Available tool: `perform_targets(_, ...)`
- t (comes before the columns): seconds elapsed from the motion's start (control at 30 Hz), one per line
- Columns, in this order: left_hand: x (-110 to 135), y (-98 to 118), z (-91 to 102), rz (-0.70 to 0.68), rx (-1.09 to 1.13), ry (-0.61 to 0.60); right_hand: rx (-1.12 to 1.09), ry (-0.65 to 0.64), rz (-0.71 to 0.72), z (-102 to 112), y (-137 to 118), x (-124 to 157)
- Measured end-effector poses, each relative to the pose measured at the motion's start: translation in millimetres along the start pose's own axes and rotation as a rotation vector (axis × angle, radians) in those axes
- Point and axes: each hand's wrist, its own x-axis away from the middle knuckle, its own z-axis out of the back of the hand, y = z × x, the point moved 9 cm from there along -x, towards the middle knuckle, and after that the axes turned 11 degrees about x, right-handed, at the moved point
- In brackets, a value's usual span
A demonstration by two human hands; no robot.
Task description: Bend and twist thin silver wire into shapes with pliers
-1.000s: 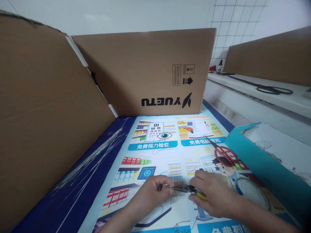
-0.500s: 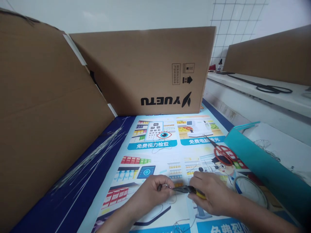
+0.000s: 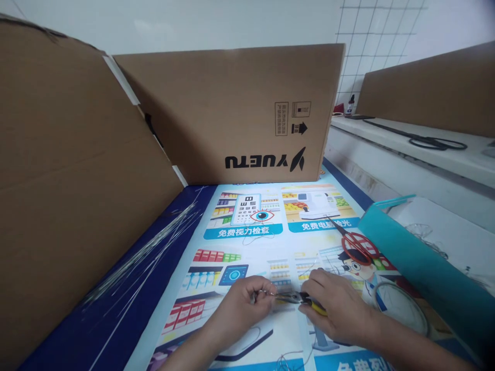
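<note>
Over the printed poster, my right hand (image 3: 338,304) is closed round the yellow handles of needle-nose pliers (image 3: 294,297), whose dark jaws point left. My left hand (image 3: 247,304) pinches a small piece of thin silvery wire (image 3: 261,293) right at the tips of the jaws. Its exact shape is mostly hidden by the fingers. Beneath the hands, a loose tangle of thin wire (image 3: 284,360) lies at the poster's lower edge. Red-handled scissors (image 3: 358,247) rest beyond my right hand, with a round clear dish or coil (image 3: 402,306) close to that forearm.
Cardboard panels (image 3: 232,103) stand at the back and left. A bundle of straight thin wires (image 3: 147,247) lies on the blue border at left. To the right is a teal-sided box (image 3: 417,257) with wire pieces inside. Black scissors (image 3: 436,142) lie on a white ledge.
Both hands stay nearly in place; the pliers have turned slightly and their jaws look a little more parted at the wire. The right hand has risen slightly.
</note>
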Motion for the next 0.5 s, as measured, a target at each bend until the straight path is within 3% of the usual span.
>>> perform_targets(0.3,6.4,19.6,6.3,-0.165,-0.239,0.172,0.055,0.045,-0.059,0.1,-1.3,2.5)
perform_targets(0.5,8.9,19.4,6.9,-0.173,-0.295,0.224,0.072,0.074,-0.083,0.1,-2.5,3.3)
